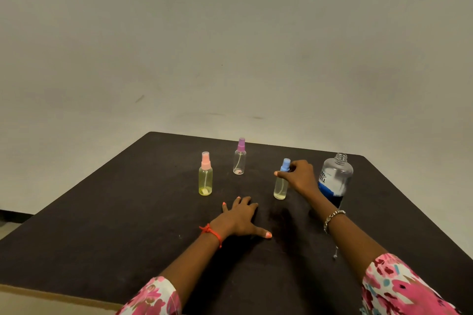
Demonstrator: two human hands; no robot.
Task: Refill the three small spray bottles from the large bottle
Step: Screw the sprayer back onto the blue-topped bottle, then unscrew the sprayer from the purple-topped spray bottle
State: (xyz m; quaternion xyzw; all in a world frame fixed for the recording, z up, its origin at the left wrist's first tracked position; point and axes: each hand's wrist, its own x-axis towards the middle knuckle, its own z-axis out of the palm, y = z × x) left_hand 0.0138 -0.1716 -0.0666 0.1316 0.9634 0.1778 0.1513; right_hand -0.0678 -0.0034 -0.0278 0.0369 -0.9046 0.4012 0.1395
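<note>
Right hand [302, 178] grips blue-capped spray bottle [281, 181]; left hand [243, 217] flat nearby

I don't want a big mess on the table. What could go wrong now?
1. The large bottle stands open, no cap on, right behind the right hand. A bump from that arm might tip it and spill.
2. The right hand holds only the top of the blue-capped spray bottle. The bottle is thin and tall, so twisting the cap one-handed could knock it over, since the left hand lies flat on the table.
</note>
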